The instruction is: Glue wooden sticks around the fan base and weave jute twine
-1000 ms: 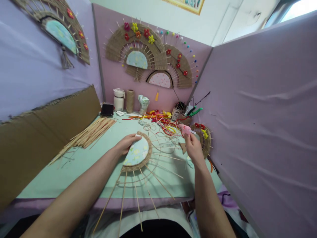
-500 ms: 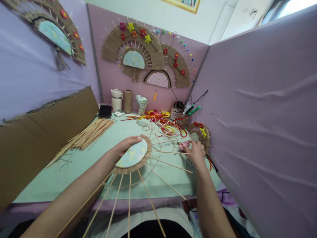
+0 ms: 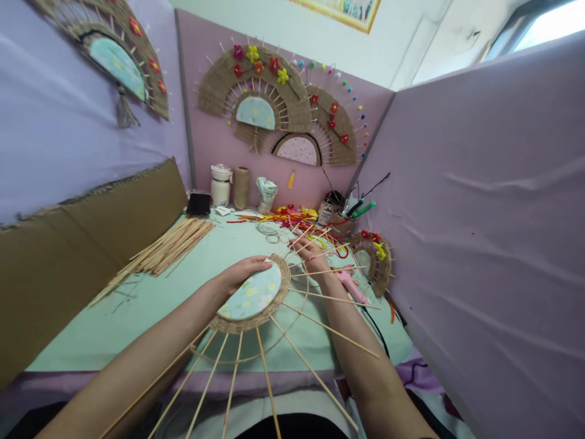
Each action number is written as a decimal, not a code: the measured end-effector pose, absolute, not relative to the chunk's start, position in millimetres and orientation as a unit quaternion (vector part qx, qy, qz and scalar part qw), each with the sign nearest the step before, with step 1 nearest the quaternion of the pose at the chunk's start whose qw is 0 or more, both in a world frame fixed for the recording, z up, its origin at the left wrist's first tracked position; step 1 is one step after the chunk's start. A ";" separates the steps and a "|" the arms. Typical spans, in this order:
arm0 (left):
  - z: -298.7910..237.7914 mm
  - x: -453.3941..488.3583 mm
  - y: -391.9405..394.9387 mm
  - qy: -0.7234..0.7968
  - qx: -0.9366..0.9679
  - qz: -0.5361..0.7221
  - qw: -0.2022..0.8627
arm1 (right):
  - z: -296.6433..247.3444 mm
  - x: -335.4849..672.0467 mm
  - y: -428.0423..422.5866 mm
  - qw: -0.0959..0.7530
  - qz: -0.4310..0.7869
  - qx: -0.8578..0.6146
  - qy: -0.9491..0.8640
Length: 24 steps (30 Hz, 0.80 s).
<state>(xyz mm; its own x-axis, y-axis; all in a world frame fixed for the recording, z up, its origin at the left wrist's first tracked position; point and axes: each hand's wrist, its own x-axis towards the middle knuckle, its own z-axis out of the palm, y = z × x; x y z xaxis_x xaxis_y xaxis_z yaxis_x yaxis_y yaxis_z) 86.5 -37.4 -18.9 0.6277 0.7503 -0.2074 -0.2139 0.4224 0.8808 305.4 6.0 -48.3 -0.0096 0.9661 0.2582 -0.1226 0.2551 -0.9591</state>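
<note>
My left hand (image 3: 242, 272) grips the straight edge of a half-round fan (image 3: 252, 292), thumb on its pale blue-green floral centre. A woven twine band (image 3: 283, 286) borders the curve, and thin sticks (image 3: 306, 360) fan out from it. A loose strand of twine (image 3: 267, 355) loops beneath the sticks and runs up toward my right hand (image 3: 311, 253). That hand is behind the upper sticks with fingers curled together, seemingly pinching the twine; the sticks partly cover the fingertips. Beside my right forearm lies a pink glue gun (image 3: 351, 286) with a black cord.
Split sticks (image 3: 167, 247) lie at left beside a cardboard panel (image 3: 91, 244). At the back stand a white jar (image 3: 221, 186), a twine spool (image 3: 241, 188) and a tool cup (image 3: 342, 224). Colourful pipe cleaners (image 3: 292, 214) lie tangled. A small finished fan (image 3: 381, 262) leans right.
My right hand has left the glue gun and moved left and away from me to the fan's upper sticks. My left hand still holds the fan, shifted slightly right in view.
</note>
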 end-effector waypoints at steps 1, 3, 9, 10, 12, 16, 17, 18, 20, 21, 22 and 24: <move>-19.2 87.3 -37.7 0.305 0.439 0.303 0.789 | -50.0 304.0 7.2 0.589 0.474 -0.391 -0.526; -19.9 88.9 -38.4 0.310 0.436 0.296 0.791 | -53.9 300.7 8.4 0.593 0.492 -0.389 -0.505; -22.6 91.4 -38.5 0.306 0.437 0.288 0.795 | -53.8 289.8 0.0 0.573 0.566 -0.385 -0.451; -23.1 91.5 -38.2 0.305 0.436 0.285 0.797 | -51.6 288.9 -2.8 0.572 0.570 -0.385 -0.446; -23.9 91.6 -37.6 0.304 0.435 0.284 0.799 | -47.3 287.8 -8.1 0.569 0.576 -0.384 -0.444; -25.8 91.1 -36.6 0.303 0.437 0.284 0.798 | -44.3 286.9 -11.8 0.565 0.581 -0.383 -0.443; -26.2 90.9 -36.5 0.302 0.438 0.283 0.798 | -45.0 286.8 -11.2 0.565 0.580 -0.384 -0.443; -26.4 90.8 -36.4 0.302 0.438 0.282 0.798 | -45.9 286.7 -10.3 0.565 0.579 -0.384 -0.444; -26.0 90.7 -36.4 0.305 0.439 0.283 0.796 | -47.9 287.0 -8.5 0.565 0.576 -0.385 -0.447; -25.5 90.6 -36.6 0.307 0.440 0.283 0.795 | -48.6 287.4 -8.1 0.565 0.575 -0.385 -0.450; -24.8 90.5 -36.8 0.309 0.441 0.283 0.794 | -49.0 288.0 -8.0 0.564 0.574 -0.386 -0.452; -23.4 90.1 -37.3 0.310 0.445 0.283 0.791 | -49.0 289.3 -9.0 0.556 0.572 -0.391 -0.460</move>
<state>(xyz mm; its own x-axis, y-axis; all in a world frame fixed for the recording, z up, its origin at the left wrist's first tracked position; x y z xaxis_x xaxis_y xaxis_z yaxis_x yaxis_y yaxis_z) 90.1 -37.3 -23.4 0.6480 0.7234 -0.2383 -0.1729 0.4444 0.8790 289.3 -9.0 -49.0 -0.0762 0.9950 0.0643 -0.2769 0.0409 -0.9600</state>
